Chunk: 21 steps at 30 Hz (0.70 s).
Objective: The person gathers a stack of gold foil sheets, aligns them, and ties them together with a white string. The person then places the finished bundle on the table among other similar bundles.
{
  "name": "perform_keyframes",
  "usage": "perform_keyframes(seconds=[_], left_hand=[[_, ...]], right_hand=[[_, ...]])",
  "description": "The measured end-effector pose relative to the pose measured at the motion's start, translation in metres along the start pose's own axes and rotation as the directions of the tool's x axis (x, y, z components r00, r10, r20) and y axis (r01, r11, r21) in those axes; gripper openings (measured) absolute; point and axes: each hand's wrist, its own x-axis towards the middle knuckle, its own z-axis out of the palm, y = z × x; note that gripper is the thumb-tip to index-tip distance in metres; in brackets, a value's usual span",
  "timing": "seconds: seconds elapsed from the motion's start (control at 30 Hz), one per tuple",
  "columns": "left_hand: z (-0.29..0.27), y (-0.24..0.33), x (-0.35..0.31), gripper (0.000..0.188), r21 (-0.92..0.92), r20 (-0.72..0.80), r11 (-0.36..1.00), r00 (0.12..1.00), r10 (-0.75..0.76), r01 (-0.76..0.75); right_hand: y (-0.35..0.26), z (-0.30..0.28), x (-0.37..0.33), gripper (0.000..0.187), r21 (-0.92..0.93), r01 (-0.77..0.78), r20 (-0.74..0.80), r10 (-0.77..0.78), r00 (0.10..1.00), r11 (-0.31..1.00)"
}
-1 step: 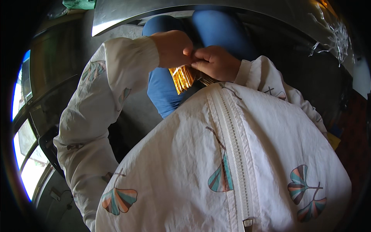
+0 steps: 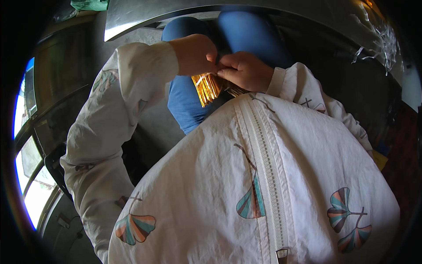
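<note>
My left hand and my right hand meet above my lap, their fingertips together. Below them hangs a bundle of shiny gold foil strips, with a thin pale band across its upper part. My right thumb and fingers are closed on the top of the bundle. The left fingers are bent and pinched beside the right thumb; what lies between them is hidden. More dark-gold strip ends show under the right hand, partly covered by my jacket.
My knees in blue trousers are under the hands. A grey metal table spans the far side. Clear shredded plastic strands hang at its right end. Something green lies at the far left, and a yellow item at the right.
My left hand and forearm have shifted very slightly to the left. The right hand and the gold bundle stay almost where they were.
</note>
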Motion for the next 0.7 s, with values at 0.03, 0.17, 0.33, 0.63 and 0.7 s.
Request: perform_keyframes(seconds=[0.03,0.17,0.33,0.63,0.7], left_hand=[[-0.002,0.001,0.0,0.029,-0.069,0.046,0.994,0.996,-0.082,0.085],[-0.006,0.01,0.002,0.026,0.087,0.206,0.988,0.968,-0.142,0.127],[-0.009,0.016,-0.008,0.026,0.153,0.292,0.981,0.943,-0.159,0.118],[0.03,0.0,-0.03,0.016,-0.542,-0.05,0.815,0.961,-0.273,0.203],[0.049,0.001,-0.034,0.015,-0.477,-0.33,0.879,0.927,-0.18,0.001]], right_hand=[[0.0,0.0,0.001,0.012,0.006,0.015,-0.007,-0.015,1.0,1.0],[-0.005,0.005,0.005,0.014,0.167,0.014,0.016,-0.017,1.0,0.986],[-0.009,0.008,0.008,0.015,0.058,0.016,0.066,-0.02,0.998,0.998],[-0.005,0.008,0.008,0.015,0.046,0.038,0.038,-0.04,0.998,0.998],[-0.005,0.009,0.007,0.014,0.058,0.017,0.031,-0.019,0.999,0.998]])
